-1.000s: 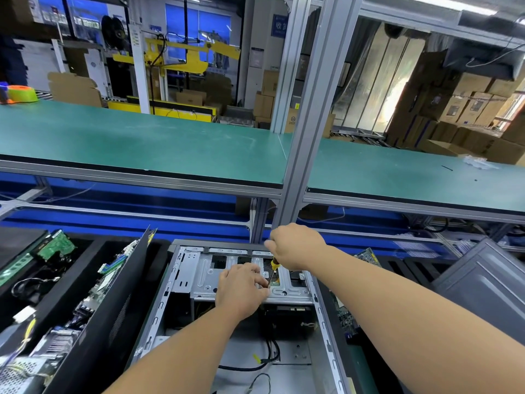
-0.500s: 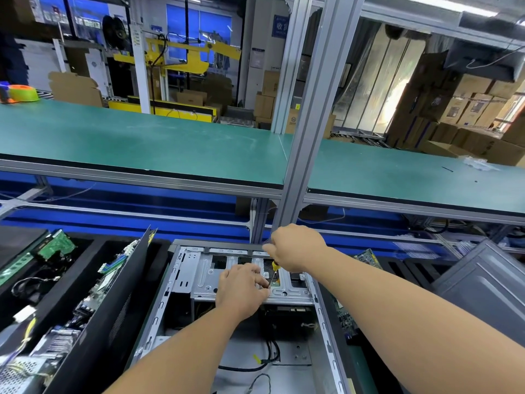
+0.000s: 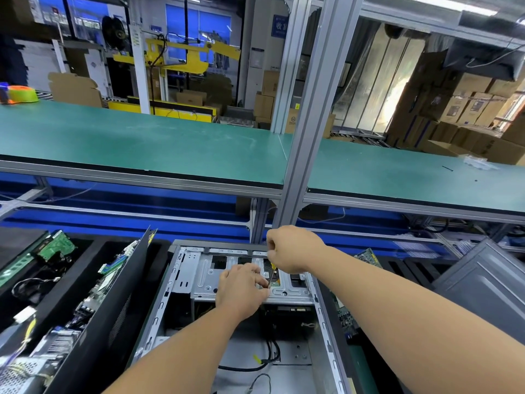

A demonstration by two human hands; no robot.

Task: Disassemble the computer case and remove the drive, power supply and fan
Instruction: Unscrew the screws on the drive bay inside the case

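Gripping the yellow-handled screwdriver (image 3: 272,273) in my right hand (image 3: 292,249), left hand (image 3: 241,288) pinching its shaft, I'm unscrewing the silver metal drive cage (image 3: 210,280); next, probably lifting the screw out.

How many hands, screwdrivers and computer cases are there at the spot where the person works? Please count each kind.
hands: 2 (left hand, right hand)
screwdriver: 1
computer case: 1
total: 4

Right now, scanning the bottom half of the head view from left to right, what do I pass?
Black bin of circuit boards → tilted black panel → open computer case → left hand → screwdriver → right hand → grey case panel.
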